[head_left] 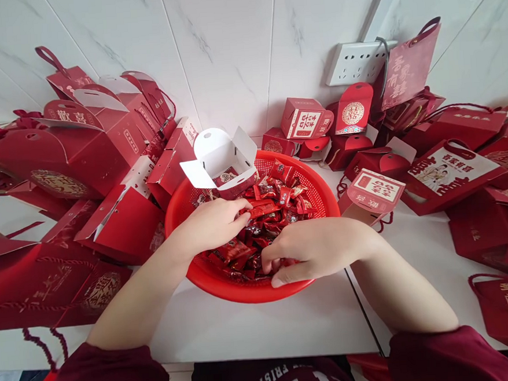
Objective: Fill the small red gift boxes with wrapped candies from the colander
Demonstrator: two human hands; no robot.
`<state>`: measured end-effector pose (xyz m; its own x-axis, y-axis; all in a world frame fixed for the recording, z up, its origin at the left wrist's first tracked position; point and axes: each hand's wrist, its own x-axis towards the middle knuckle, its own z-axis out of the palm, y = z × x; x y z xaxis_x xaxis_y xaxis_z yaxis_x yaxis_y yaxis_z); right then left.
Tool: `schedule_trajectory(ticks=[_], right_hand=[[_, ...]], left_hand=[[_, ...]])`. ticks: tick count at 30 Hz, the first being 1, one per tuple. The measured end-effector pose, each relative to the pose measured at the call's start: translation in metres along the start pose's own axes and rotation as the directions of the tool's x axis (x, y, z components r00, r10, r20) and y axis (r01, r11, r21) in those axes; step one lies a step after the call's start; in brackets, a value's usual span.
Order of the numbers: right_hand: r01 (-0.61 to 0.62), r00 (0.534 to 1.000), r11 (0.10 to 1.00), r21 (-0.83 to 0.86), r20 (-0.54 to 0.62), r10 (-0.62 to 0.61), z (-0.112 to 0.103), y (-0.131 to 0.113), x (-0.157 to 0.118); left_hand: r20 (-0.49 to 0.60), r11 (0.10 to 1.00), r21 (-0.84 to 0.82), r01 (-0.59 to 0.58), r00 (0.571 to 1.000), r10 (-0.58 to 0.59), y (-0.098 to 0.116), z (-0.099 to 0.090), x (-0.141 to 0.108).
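A round red plastic basket [219, 287] holds many red-wrapped candies [261, 208]. My left hand [213, 223] reaches over its left side, thumb and index finger closed at a red-wrapped candy. Lower right in the basket, my right hand [312, 247] has its fingers curled down among the candies. Whatever those fingers grip is hidden under the hand. An open gift box [228, 157], white inside with flaps spread, rests at the basket's back edge beyond my left hand. Part of a printed red item shows inside it.
Red gift boxes [98, 143] crowd the left side of the white table [263, 329]. More boxes [448, 171] stand at right, one with a pink lid [378, 189] close to the basket. A power strip [353, 64] is on the tiled wall behind.
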<state>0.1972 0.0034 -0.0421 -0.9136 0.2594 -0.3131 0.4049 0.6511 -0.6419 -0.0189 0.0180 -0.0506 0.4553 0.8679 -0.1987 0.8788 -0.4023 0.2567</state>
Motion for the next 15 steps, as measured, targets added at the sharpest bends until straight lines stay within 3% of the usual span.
schedule_trajectory(ticks=[4, 7, 9, 11, 13, 15], right_hand=[[0.192, 0.980, 0.969, 0.153, 0.014, -0.197, -0.008, 0.007, -0.002], [0.159, 0.970, 0.934, 0.320, -0.228, -0.087, -0.008, 0.011, -0.002], [0.226, 0.884, 0.846, 0.484, -0.466, 0.030, -0.007, 0.014, 0.001], [0.338, 0.756, 0.740, 0.582, -0.636, 0.154, -0.006, 0.016, 0.005], [0.374, 0.663, 0.694, 0.615, -0.701, 0.265, -0.007, 0.018, 0.010], [0.358, 0.616, 0.692, 0.626, -0.716, 0.329, -0.007, 0.019, 0.014]], left_hand=[[-0.116, 0.991, -0.133, -0.002, 0.993, -0.013, 0.003, -0.002, -0.001], [-0.216, 0.947, -0.315, -0.070, 0.976, 0.001, 0.002, -0.003, -0.001], [-0.266, 0.861, -0.483, -0.160, 0.963, 0.030, -0.001, -0.003, 0.000], [-0.266, 0.744, -0.629, -0.224, 0.962, 0.065, -0.004, -0.003, 0.001], [-0.248, 0.678, -0.696, -0.238, 0.965, 0.085, -0.005, -0.003, 0.002], [-0.242, 0.672, -0.704, -0.228, 0.967, 0.074, -0.003, -0.004, 0.001]])
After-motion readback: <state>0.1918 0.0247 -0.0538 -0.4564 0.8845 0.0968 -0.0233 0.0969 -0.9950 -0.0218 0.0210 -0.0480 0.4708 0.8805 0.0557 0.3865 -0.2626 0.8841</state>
